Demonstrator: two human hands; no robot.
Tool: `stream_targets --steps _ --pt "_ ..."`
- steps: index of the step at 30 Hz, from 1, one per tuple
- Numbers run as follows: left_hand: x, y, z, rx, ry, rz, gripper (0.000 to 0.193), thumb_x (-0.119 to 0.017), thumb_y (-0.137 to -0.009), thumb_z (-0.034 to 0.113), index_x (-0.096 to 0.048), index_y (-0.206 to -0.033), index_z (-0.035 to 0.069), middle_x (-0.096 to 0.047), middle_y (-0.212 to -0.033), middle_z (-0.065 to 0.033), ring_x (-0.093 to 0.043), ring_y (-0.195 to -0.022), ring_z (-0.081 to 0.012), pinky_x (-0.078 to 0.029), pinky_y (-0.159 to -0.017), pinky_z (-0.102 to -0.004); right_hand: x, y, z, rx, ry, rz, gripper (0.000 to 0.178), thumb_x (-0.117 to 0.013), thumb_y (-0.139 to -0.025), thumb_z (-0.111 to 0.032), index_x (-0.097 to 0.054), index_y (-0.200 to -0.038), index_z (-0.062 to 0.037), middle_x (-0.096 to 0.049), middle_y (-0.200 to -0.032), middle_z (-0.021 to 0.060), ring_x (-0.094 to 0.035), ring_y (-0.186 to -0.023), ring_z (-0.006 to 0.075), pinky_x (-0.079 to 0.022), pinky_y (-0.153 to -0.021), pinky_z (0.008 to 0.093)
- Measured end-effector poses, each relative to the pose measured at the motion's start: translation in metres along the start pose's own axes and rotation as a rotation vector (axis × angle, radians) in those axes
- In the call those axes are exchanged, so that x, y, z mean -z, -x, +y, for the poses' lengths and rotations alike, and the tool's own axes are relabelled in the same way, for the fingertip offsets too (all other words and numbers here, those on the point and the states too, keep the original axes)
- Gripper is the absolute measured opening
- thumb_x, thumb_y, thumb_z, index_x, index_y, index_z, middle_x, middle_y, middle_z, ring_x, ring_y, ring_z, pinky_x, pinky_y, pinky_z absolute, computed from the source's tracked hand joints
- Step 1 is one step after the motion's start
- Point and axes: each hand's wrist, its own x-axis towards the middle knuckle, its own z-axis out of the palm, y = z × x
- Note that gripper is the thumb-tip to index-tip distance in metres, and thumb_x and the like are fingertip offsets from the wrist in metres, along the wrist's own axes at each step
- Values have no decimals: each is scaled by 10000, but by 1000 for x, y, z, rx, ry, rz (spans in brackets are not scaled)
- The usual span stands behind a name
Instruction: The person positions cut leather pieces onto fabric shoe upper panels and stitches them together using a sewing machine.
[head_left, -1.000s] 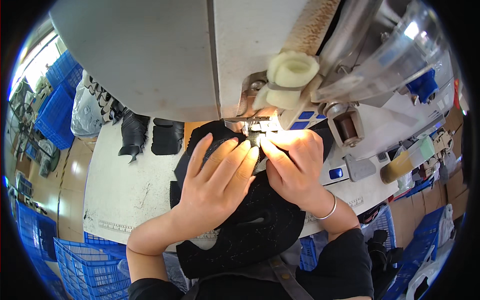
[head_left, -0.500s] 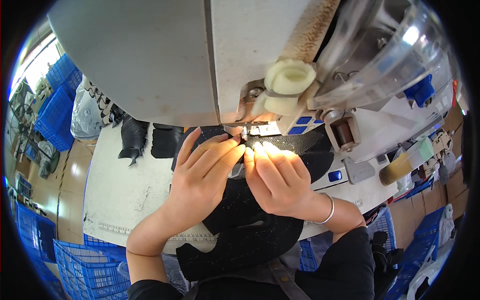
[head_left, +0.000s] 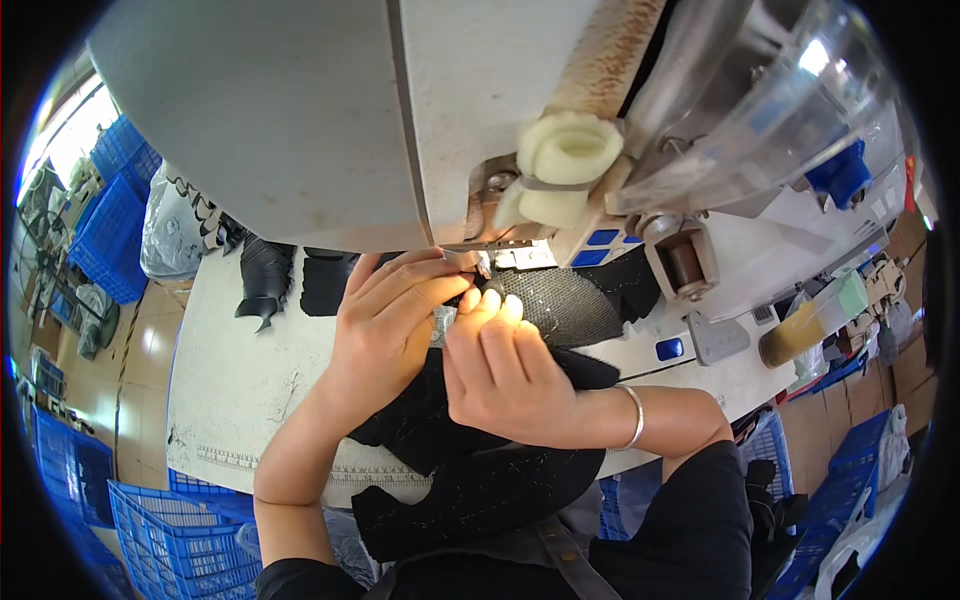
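Observation:
A black fabric piece with a grey mesh panel (head_left: 555,305) lies under the presser foot of a sewing machine (head_left: 300,120), lit by its small lamp. My left hand (head_left: 385,320) is closed at the left of the needle, its fingertips pinching the fabric's edge. Close beside it, my right hand (head_left: 510,375) is closed too, thumb and fingers gripping the same edge just in front of the needle. The fingertips of both hands nearly meet there, and they partly hide the edge. More black fabric (head_left: 490,500) hangs from the table's front edge toward my lap.
Black cut pieces (head_left: 268,275) lie on the white table (head_left: 230,380) at the left. A foam-wrapped part (head_left: 570,150) and a clear plastic guard (head_left: 760,120) jut out at the upper right. Blue crates (head_left: 180,540) stand on the floor to both sides.
The fabric has turned at the needle, so more of the grey mesh shows at the right. My right hand has moved left and nearer to me; my left hand has shifted slightly left.

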Motion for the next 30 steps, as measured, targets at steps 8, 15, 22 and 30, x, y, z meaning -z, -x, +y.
stream_targets --steps 8,15,22,30 --pt "-4 -3 5 -315 -291 109 260 -672 -685 65 -691 -941 22 -647 -971 -85 -644 -904 -257 -527 -811 -388 28 20 37 -90 -741 -140 407 -613 -718 -57 -624 -1115 33 -587 -1123 179 -606 -1002 344 -523 -842 365" --pt "-11 -6 -5 -326 -11 13 349 -676 -652 6 -657 -999 -28 -613 -934 -112 -641 -886 -286 -544 -807 -404 40 19 64 20 -499 -143 258 -660 -685 -87 -641 -942 -65 -599 -992 40 -596 -967 202 -449 -873 369" --pt "-5 -10 -6 -323 -50 -23 364 -671 -628 19 -673 -991 -5 -585 -907 -81 -636 -871 -258 -545 -780 -377 22 23 48 -111 -625 129 68 -694 -743 -61 -629 -723 -64 -576 -781 -11 -572 -678 120 -422 -898 370" --pt "-1 -12 -15 -328 -78 7 255 -680 -655 64 -694 -909 44 -642 -888 -37 -671 -849 -200 -553 -714 -306 6 31 42 -141 -639 146 164 -737 -708 -127 -712 -870 -113 -660 -866 -37 -629 -745 123 -369 -884 371"
